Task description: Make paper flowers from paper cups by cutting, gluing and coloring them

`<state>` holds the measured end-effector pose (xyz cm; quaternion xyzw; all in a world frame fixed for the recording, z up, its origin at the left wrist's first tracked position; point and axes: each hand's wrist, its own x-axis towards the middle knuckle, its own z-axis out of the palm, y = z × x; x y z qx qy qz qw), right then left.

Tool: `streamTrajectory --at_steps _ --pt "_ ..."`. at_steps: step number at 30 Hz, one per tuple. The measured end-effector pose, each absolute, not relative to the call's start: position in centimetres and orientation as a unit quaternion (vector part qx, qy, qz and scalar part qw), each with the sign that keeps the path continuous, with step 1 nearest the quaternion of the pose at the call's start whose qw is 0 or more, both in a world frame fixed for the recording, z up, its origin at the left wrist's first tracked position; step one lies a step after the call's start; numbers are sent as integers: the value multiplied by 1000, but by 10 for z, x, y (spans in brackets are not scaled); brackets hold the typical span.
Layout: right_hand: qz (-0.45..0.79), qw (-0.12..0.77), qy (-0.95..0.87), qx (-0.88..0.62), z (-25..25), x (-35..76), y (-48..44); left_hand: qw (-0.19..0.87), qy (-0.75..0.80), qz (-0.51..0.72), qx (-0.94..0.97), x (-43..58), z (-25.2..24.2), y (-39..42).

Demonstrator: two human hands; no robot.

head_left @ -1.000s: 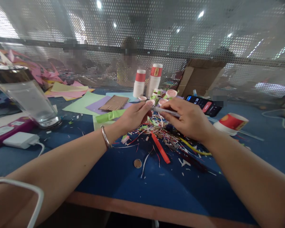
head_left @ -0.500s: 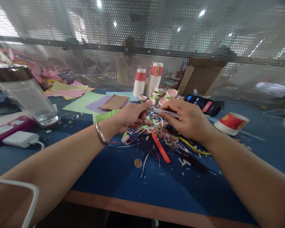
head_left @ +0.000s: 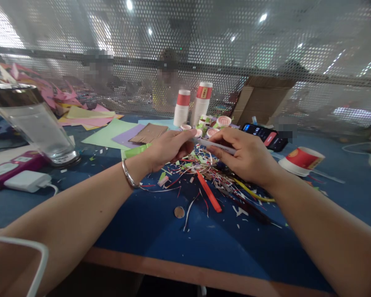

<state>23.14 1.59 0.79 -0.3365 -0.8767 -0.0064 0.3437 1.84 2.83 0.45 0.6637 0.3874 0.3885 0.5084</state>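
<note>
A slim whitish stick (head_left: 214, 145) stretches between my two hands; its exact kind is hard to make out. My left hand (head_left: 170, 148), with a silver bangle at the wrist, is closed at the stick's left end, thumb on top. My right hand (head_left: 244, 152) pinches the other end between thumb and fingers. Beneath them lies a heap of paper scraps and thin strips (head_left: 204, 167) in white, red and green. An orange-red cutter-like tool (head_left: 209, 192) rests on the blue table (head_left: 136, 231) just in front of that heap. A small round disc (head_left: 179, 212) lies nearer to me.
Paper cup stacks (head_left: 181, 109) stand behind small round paper pieces (head_left: 224, 121). A phone (head_left: 264, 137) and a red-and-white cup (head_left: 301, 161) are right. Coloured paper (head_left: 105, 134), cardboard (head_left: 149, 133), a glass of water (head_left: 46, 128) and a white charger (head_left: 27, 181) occupy the left.
Both hands keep their hold on the stick. My left hand and forearm have shifted slightly, the bangle sitting a little further left. The things on the table look unmoved.
</note>
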Motion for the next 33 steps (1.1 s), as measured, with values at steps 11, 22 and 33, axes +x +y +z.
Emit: streamTrajectory --at_steps 11,22,33 --pt "1 354 -876 -329 8 230 14 557 349 377 653 22 6 25" --pt "41 348 -873 -339 11 230 10 524 340 394 674 28 0 16" --pt "-16 336 -882 -328 17 224 4 566 323 421 631 26 7 15"
